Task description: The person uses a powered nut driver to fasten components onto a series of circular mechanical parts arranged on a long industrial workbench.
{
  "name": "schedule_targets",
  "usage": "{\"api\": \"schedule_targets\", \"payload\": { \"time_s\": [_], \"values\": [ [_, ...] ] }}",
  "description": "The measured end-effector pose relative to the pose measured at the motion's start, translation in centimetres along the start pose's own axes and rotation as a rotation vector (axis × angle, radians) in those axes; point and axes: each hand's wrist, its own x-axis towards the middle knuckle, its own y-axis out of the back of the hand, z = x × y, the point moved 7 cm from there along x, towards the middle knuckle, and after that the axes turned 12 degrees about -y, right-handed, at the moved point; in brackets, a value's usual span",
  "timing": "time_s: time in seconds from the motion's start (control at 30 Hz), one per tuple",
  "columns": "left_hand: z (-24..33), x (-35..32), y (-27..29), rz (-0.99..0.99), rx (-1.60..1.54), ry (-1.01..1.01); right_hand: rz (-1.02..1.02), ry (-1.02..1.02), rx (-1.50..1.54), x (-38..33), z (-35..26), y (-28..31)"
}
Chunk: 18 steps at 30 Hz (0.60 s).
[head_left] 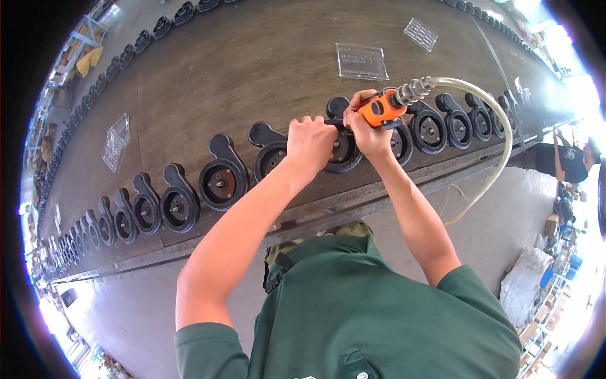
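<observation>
My right hand (pixel 369 129) grips an orange air tool (pixel 380 109) fed by a clear hose (pixel 492 132) through a metal spring fitting. The tool points left and down over a black pump housing (pixel 344 151) on the long workbench (pixel 252 69). My left hand (pixel 309 144) is closed in a fist over the left side of that same housing, at the tool's tip. What the left fingers hold is hidden.
A long row of black pump housings (pixel 221 180) runs along the bench's near edge, left and right of my hands. Clear plastic trays (pixel 361 61) lie on the bench top. Another person (pixel 568 161) stands at the far right, beside sacks and crates on the floor.
</observation>
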Motion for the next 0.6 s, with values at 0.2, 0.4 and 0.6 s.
{"api": "schedule_targets", "payload": {
  "time_s": [0.2, 0.4, 0.6],
  "values": [
    [-0.1, -0.1, 0.1, -0.007, 0.009, 0.035, 0.002, 0.037, -0.147, -0.4, -0.5, -0.6],
    [0.0, 0.1, -0.6, 0.001, 0.100, 0.083, 0.024, 0.057, -0.157, -1.9, -0.2, 0.1],
    [-0.1, -0.1, -0.5, 0.054, 0.057, 0.058, -0.002, -0.037, 0.053, -0.4, -1.7, -0.9]
  ]
}}
